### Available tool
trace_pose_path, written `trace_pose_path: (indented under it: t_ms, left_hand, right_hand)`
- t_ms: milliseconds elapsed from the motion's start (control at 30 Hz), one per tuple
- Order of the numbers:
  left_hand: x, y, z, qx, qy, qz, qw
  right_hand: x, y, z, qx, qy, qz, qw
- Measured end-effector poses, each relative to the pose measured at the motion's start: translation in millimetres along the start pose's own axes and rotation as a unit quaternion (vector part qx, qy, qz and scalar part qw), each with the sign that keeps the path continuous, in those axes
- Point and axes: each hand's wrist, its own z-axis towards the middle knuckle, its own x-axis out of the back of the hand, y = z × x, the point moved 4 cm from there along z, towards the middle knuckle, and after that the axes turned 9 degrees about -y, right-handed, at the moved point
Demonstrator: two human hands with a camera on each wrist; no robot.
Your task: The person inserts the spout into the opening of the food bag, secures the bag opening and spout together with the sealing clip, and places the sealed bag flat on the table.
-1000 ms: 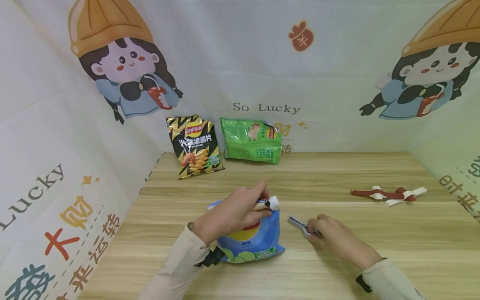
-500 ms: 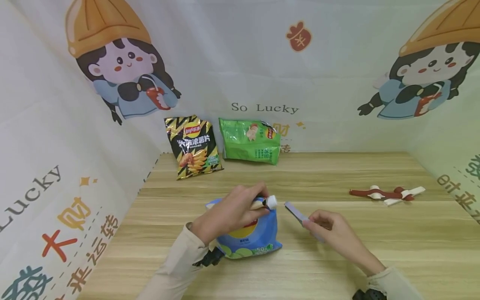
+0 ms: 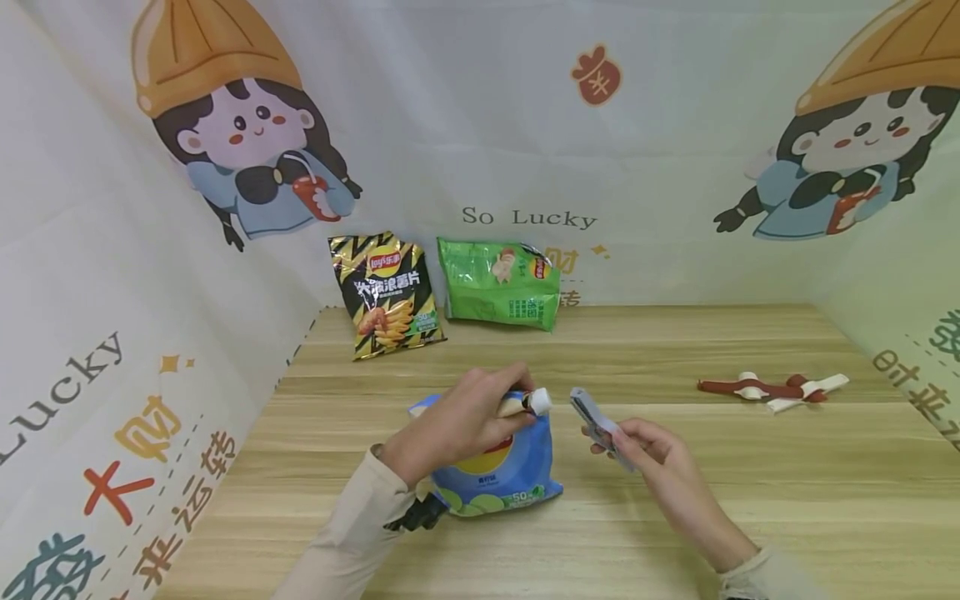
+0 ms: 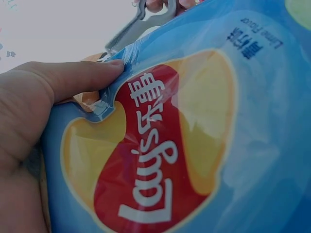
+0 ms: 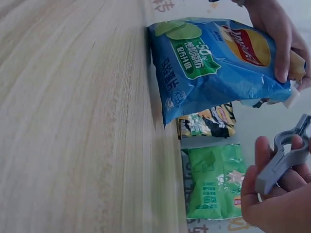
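My left hand grips the gathered top of a blue Lay's chip bag that stands on the table. Between its fingers shows a tan fold with a white tip; what that tip is, I cannot tell. In the left wrist view the thumb presses on the bag's upper edge. My right hand holds a grey clip, just right of the bag and apart from it. The right wrist view shows fingers curled round the clip's ring-shaped middle.
A black-and-yellow chip bag and a green one lean at the back against a printed cloth wall. Red and white clips lie on the wooden table at the right.
My right hand has turned the grey clip and raised it, with its tip now pointing up toward the bag's top. The left hand keeps its grip; the bag has barely shifted.
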Motion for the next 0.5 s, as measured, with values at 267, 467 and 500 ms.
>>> trace_pose_path:
  t_ms: [267,467,500]
  left_hand:
    - [0.4,0.2,-0.2,0.001,0.001,0.004,1.0]
    - [-0.1,0.3,0.1,0.0,-0.002,0.005,1.0]
    - [-0.3,0.3,0.1,-0.001,-0.002,0.005,1.0]
  right_hand:
    - [-7.9,-5.9,0.1,0.012,0.013,0.01,0.9998]
    - [-1.9,-7.8,0.2,-0.001,0.043,-0.108,0.9932]
    - [1.2,-8.7,-0.3,-0.006,0.051,-0.137,0.9892]
